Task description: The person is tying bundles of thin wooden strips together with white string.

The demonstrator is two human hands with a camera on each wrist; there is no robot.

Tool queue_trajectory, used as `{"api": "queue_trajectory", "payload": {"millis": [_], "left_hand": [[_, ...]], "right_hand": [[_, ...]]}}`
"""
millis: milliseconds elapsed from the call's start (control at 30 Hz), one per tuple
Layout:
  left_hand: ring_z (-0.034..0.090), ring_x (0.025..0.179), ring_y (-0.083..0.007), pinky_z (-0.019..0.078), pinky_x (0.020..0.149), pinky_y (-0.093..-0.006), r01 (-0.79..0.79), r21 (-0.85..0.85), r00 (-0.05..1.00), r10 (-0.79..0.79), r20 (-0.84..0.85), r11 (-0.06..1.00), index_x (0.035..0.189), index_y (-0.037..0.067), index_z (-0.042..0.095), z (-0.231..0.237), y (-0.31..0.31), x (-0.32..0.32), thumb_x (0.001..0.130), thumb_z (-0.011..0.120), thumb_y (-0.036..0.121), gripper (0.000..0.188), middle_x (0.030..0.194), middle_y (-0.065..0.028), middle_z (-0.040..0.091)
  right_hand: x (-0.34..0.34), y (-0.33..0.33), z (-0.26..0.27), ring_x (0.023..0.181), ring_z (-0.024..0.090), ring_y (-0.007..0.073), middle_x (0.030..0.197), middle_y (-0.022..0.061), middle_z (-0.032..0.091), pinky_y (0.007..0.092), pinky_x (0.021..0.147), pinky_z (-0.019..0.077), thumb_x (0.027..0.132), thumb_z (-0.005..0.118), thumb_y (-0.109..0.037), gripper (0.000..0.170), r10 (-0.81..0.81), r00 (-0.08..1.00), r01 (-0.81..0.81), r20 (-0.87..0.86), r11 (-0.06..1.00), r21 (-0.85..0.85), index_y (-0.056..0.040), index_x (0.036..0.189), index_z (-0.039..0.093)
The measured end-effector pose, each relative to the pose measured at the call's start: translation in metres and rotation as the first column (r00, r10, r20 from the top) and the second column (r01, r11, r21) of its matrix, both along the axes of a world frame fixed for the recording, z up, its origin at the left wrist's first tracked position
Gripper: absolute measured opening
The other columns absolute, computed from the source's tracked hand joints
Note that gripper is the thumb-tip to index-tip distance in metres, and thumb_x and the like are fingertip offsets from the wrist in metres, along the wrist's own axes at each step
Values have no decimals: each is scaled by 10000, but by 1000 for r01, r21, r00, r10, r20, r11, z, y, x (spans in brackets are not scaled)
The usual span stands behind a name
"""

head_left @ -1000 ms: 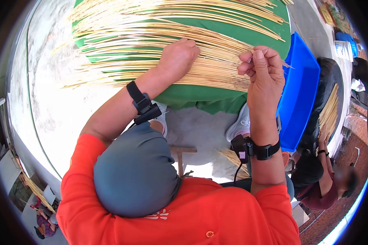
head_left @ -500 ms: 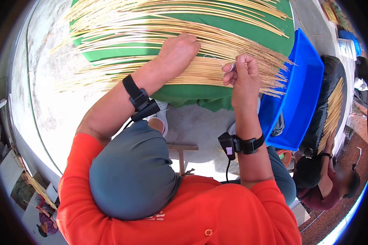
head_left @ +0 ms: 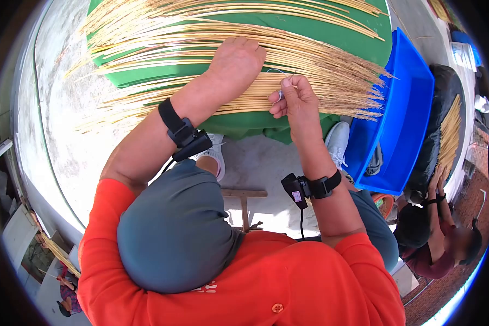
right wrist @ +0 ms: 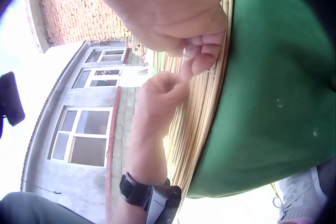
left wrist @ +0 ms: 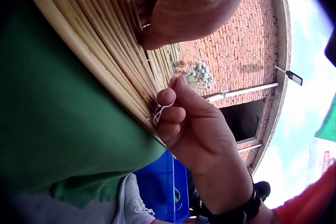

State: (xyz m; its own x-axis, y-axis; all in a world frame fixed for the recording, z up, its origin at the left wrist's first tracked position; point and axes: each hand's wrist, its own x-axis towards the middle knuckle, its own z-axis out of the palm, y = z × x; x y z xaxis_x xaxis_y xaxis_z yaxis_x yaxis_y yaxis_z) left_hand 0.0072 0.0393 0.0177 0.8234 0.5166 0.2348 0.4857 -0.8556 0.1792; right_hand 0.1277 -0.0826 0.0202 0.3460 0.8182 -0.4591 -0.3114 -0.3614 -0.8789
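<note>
A row of dried grass stalks (head_left: 244,100) with feathery heads lies across a green cloth (head_left: 288,127). My left hand (head_left: 236,61) rests over the row, its fingers curled down and gripping stalks; in the left wrist view its fingertips tuck in among them. Close by on the right, my right hand (head_left: 299,103) pinches a thin white thread (left wrist: 161,112), which passes around its fingers. The thread arcs from there toward my left hand in the head view. Part of the thread is hidden inside the right hand.
More stalks (head_left: 331,24) lie along the far side of the green surface. A blue bin (head_left: 396,141) stands at its right. Beyond are a black-covered surface with a stalk bundle (head_left: 450,136) and another person (head_left: 434,244). A small wooden stool (head_left: 244,194) stands below.
My right hand has come left, from over the feathery heads toward my left hand, with the thread in its fingers. The thread's arc now shows between the hands. My left hand has shifted slightly.
</note>
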Motion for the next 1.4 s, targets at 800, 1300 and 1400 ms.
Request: {"api": "queue_trajectory", "payload": {"millis": [800,1300,1400], "left_hand": [[547,750,-271,457,642,-384,-100,-239,993,111,34,966,839,74,576,0,-12,-3,761,583,123,92,702,-87,569],[559,765,-280,453,669,-374,-141,-487,957,244,155,862,873,94,621,-1,-10,-5,754,615,106,120,731,-98,588],[558,758,-276,452,669,-375,-140,-467,956,243,167,873,870,97,623,1,-10,-5,741,630,112,130,723,-92,587]], "right_hand": [[0,2,4,435,457,51,591,8,548,182,392,357,843,597,-152,141,24,1000,-24,-9,996,-85,-16,881,613],[-1,4,3,405,437,50,557,-3,539,183,371,337,814,625,-137,101,10,1000,-8,12,992,-129,-37,813,640],[-1,3,2,400,435,50,558,-1,541,183,368,335,814,625,-133,99,1,1000,0,8,991,-131,-35,817,641]]}}
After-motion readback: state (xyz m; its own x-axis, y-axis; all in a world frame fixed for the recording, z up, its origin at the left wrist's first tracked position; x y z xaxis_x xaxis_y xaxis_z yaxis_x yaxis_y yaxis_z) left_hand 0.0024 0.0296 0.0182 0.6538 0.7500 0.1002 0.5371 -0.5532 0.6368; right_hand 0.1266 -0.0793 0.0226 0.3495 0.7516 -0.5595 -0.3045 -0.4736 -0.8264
